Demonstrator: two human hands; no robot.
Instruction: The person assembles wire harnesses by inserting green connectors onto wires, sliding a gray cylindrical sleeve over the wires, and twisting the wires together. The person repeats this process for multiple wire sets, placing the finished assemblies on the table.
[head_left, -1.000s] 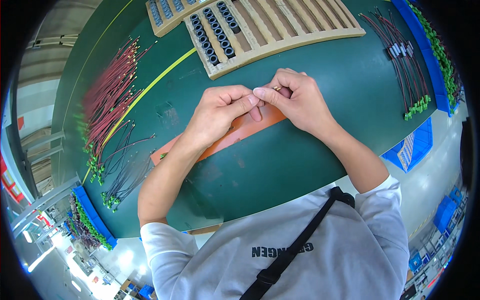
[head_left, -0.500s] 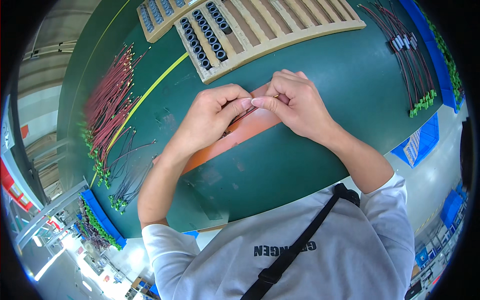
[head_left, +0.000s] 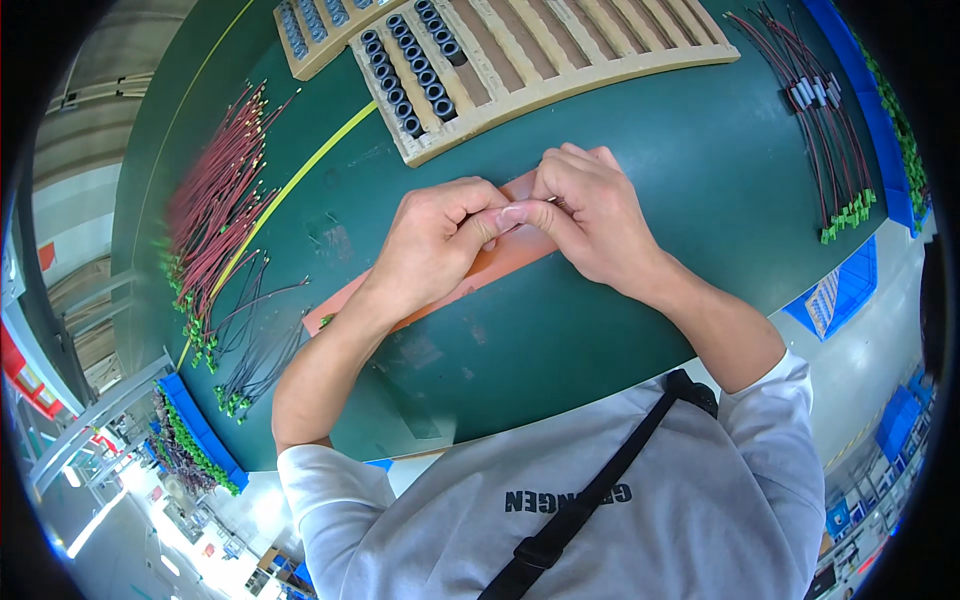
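My left hand and my right hand meet over an orange strip lying on the green table. Thumbs and fingertips of both are pinched together, thumb tip against thumb tip. Between them they grip thin wires, of which only a short bit shows by the right fingers; the rest is covered by the hands. At the strip's left end, beside my left forearm, a small green connector peeks out.
Beyond my hands stands a slotted wooden tray with black ring-shaped parts. Red wires with green connectors lie at left, darker wires nearer. Wires with grey sleeves lie at right. Blue bins flank the table.
Both hands have shifted slightly, with the thumbs pressed closer together. The dark wires that showed between the hands are now mostly covered. My left forearm has moved, showing more of the strip's left end.
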